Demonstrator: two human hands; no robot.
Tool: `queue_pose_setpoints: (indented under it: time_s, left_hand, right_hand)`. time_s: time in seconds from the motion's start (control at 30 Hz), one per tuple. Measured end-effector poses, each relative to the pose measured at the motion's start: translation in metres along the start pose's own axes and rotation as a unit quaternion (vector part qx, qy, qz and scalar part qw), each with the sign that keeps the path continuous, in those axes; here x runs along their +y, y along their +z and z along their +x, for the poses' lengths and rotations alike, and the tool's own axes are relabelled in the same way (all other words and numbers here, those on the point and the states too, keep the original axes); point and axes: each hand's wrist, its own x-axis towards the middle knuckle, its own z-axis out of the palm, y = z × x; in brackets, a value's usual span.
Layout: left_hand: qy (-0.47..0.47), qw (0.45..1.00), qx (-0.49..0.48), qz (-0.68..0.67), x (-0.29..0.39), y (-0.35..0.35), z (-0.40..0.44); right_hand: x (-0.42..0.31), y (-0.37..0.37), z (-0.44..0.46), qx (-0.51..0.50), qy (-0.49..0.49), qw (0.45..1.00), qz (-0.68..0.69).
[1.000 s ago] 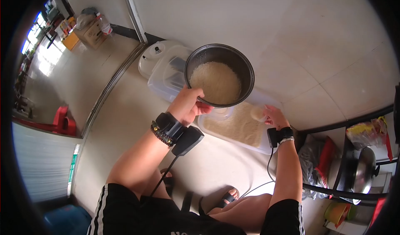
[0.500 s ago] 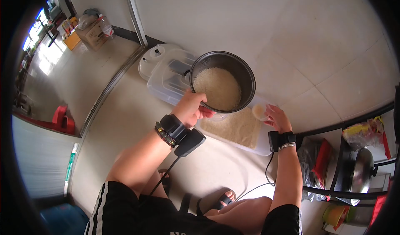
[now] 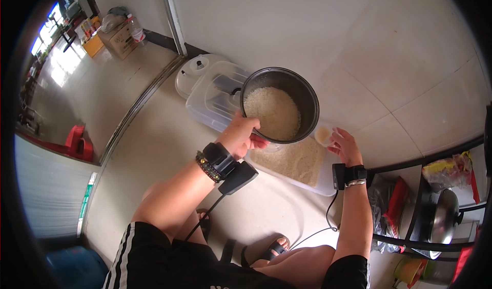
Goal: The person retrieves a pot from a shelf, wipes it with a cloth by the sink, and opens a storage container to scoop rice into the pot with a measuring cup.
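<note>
The left hand (image 3: 241,136) is gripping the near-left rim of a dark pot (image 3: 306,102), which is covering part of a grain bin (image 3: 328,181). The right hand (image 3: 347,148) is grasping a small cup (image 3: 324,135) beside the pot's right edge. Open floor (image 3: 264,199) is fronting the bin; a shelf (image 3: 410,244) is bounding the right.

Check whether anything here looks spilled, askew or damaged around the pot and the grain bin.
Nothing stands out. The left hand grips the rice-cooker inner pot at its rim, and the right hand holds a small cup. No spill shows on the floor, though single grains would be too small to see.
</note>
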Motion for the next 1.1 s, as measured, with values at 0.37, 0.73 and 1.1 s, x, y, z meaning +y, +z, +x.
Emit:
queue_pose_setpoints:
  time_s: [0.37, 0.73, 1.1]
  left_hand:
    - [0.008, 1.0, 0.0, -0.01, 0.003, 0.001, -0.005]
    - [-0.002, 1.0, 0.019, -0.007, 0.002, 0.004, -0.005]
    - [-0.002, 1.0, -0.013, -0.018, -0.002, -0.002, 0.005]
  right_hand:
    - [-0.001, 0.009, 0.0, -0.005, 0.007, 1.0, 0.017]
    - [0.008, 0.009, 0.002, 0.003, 0.018, 1.0, -0.001]
    - [0.025, 0.009, 0.009, 0.017, 0.014, 0.998, -0.051]
